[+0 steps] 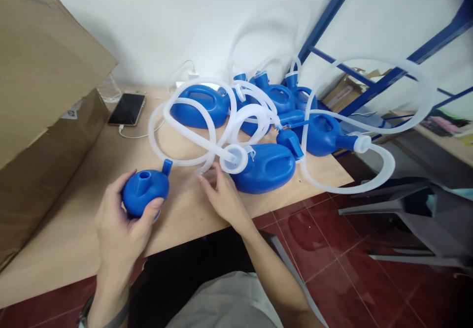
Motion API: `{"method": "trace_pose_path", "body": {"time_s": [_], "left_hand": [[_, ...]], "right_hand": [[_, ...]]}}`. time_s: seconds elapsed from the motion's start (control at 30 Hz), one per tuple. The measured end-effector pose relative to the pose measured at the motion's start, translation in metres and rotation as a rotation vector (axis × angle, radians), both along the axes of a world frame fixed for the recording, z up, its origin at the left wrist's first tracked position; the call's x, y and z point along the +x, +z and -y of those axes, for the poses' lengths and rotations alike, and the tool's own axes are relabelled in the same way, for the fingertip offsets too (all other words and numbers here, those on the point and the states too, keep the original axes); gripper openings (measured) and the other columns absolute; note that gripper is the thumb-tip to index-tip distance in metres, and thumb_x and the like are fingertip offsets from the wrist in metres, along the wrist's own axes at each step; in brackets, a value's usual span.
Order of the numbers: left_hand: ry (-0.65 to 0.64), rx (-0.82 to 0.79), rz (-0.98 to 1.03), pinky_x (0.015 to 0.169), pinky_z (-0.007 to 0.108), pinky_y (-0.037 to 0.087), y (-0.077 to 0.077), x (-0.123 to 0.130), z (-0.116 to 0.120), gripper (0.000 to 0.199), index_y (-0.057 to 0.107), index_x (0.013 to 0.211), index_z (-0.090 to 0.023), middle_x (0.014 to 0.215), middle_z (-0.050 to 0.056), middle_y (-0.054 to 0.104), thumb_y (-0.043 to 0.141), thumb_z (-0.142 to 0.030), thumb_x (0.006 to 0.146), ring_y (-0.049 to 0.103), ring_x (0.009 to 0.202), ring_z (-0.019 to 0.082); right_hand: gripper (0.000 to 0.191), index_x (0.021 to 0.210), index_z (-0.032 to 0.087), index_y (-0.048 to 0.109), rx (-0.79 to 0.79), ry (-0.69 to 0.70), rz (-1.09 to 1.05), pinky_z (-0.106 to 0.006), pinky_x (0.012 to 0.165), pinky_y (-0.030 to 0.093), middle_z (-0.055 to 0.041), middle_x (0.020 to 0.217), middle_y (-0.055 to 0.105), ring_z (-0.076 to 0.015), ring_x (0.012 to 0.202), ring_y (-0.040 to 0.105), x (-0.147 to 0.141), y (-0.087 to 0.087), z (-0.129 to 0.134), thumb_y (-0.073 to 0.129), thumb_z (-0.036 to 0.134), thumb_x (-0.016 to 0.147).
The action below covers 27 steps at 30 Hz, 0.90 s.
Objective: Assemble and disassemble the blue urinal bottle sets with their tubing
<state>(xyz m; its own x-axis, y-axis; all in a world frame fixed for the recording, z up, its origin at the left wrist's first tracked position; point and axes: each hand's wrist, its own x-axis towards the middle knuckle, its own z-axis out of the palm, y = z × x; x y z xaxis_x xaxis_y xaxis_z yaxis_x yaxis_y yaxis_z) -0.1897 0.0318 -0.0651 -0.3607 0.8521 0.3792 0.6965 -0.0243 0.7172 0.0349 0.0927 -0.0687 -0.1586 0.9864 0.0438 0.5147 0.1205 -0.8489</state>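
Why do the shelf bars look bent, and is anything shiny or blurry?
Head view: wide lens bows the blue shelf bars near the edge; the red floor tiles show soft glare; the left hand and right hand look sharp, corners darken slightly.

1. Two bare hands, the left hand [123, 219] and the right hand [221, 195], enter from the bottom edge; neither wears a glove or a ring that can be seen.
2. Both forearms are uncovered to the frame's edge; no sleeve reaches them.
3. A dark band, perhaps a watch strap [88, 311], circles the left wrist; its face is out of sight.
4. Below, a pale grey garment [225, 301] covers the lap; dark fabric [177, 269] shows just above it.
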Motion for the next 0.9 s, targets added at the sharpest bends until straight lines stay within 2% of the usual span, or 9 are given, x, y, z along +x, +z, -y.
{"method": "trace_pose_path", "body": {"time_s": [0.07, 0.17, 0.23, 0.33, 0.43, 0.57, 0.67, 0.77, 0.9], "left_hand": [[0.013, -0.029, 0.010, 0.110, 0.056, 0.057, -0.002, -0.003, -0.001, 0.062, 0.057, 0.148, -0.035, 0.142, 0.006, 0.069, 0.065, -0.068, 0.095, 0.068, 0.129, 0.037], [0.007, -0.028, -0.003, 0.111, 0.055, 0.056, -0.003, -0.004, -0.002, 0.065, 0.057, 0.149, -0.032, 0.142, 0.009, 0.069, 0.064, -0.069, 0.096, 0.068, 0.129, 0.036], [0.005, 0.006, -0.032, 0.109, 0.056, 0.056, -0.002, -0.002, -0.004, 0.072, 0.059, 0.148, -0.027, 0.139, 0.013, 0.070, 0.063, -0.074, 0.094, 0.069, 0.126, 0.038], [-0.012, 0.034, -0.073, 0.103, 0.057, 0.058, -0.001, 0.002, -0.007, 0.084, 0.062, 0.145, -0.021, 0.132, 0.017, 0.073, 0.059, -0.084, 0.090, 0.071, 0.120, 0.040], [-0.069, 0.008, -0.119, 0.100, 0.056, 0.060, -0.003, 0.000, -0.008, 0.087, 0.059, 0.149, -0.025, 0.137, 0.016, 0.072, 0.057, -0.087, 0.089, 0.073, 0.119, 0.041], [-0.190, -0.008, -0.215, 0.092, 0.051, 0.066, -0.009, -0.009, -0.006, 0.082, 0.048, 0.158, -0.032, 0.142, 0.012, 0.072, 0.066, -0.076, 0.091, 0.077, 0.115, 0.039], [-0.268, 0.033, -0.296, 0.087, 0.049, 0.069, -0.010, -0.014, -0.006, 0.081, 0.044, 0.161, -0.033, 0.141, 0.012, 0.074, 0.069, -0.070, 0.093, 0.079, 0.112, 0.039], [-0.287, 0.080, -0.355, 0.083, 0.048, 0.069, -0.008, -0.014, -0.007, 0.075, 0.045, 0.160, -0.034, 0.138, 0.011, 0.075, 0.064, -0.068, 0.097, 0.080, 0.110, 0.038], [-0.243, 0.107, -0.397, 0.083, 0.046, 0.068, -0.005, -0.008, -0.006, 0.069, 0.046, 0.159, -0.034, 0.138, 0.010, 0.076, 0.056, -0.070, 0.101, 0.080, 0.112, 0.038]], "right_hand": [[0.024, 0.115, 0.026, 0.071, -0.010, 0.034, -0.111, -0.041, 0.088, 0.057, -0.0070, 0.121, 0.072, -0.0216, 0.092, 0.068, -0.006, 0.000, -0.004, 0.065, 0.046, 0.103], [0.023, 0.098, 0.025, 0.071, -0.066, 0.123, -0.365, -0.033, 0.080, 0.055, -0.0038, 0.113, 0.072, -0.0194, 0.097, 0.070, -0.016, 0.001, -0.004, 0.075, 0.048, 0.096], [0.027, 0.097, 0.025, 0.069, -0.146, 0.147, -0.541, -0.031, 0.081, 0.056, -0.0021, 0.107, 0.075, -0.0203, 0.104, 0.072, -0.022, 0.004, -0.003, 0.081, 0.048, 0.090], [0.041, 0.108, 0.027, 0.067, -0.213, 0.132, -0.743, -0.032, 0.088, 0.058, -0.0009, 0.107, 0.079, -0.0215, 0.110, 0.074, -0.030, 0.013, -0.002, 0.090, 0.046, 0.081], [0.048, 0.120, 0.028, 0.072, -0.200, 0.162, -0.781, -0.035, 0.092, 0.060, -0.0023, 0.114, 0.081, -0.0228, 0.111, 0.075, -0.032, 0.024, 0.002, 0.091, 0.048, 0.080], [0.034, 0.104, 0.030, 0.080, -0.255, 0.234, -0.847, -0.039, 0.097, 0.062, 0.0001, 0.109, 0.082, -0.0230, 0.105, 0.076, -0.028, 0.036, 0.008, 0.093, 0.049, 0.079], [0.036, 0.096, 0.031, 0.082, -0.354, 0.287, -0.905, -0.036, 0.082, 0.065, 0.0003, 0.108, 0.083, -0.0222, 0.094, 0.076, -0.025, 0.043, 0.007, 0.099, 0.051, 0.071], [0.039, 0.094, 0.030, 0.083, -0.347, 0.281, -0.904, -0.033, 0.067, 0.061, -0.0018, 0.105, 0.082, -0.0212, 0.086, 0.073, -0.025, 0.048, -0.003, 0.099, 0.054, 0.069], [0.034, 0.095, 0.028, 0.082, -0.267, 0.222, -0.918, -0.030, 0.073, 0.059, -0.0013, 0.101, 0.080, -0.0205, 0.096, 0.073, -0.023, 0.049, -0.022, 0.095, 0.052, 0.076]]}}
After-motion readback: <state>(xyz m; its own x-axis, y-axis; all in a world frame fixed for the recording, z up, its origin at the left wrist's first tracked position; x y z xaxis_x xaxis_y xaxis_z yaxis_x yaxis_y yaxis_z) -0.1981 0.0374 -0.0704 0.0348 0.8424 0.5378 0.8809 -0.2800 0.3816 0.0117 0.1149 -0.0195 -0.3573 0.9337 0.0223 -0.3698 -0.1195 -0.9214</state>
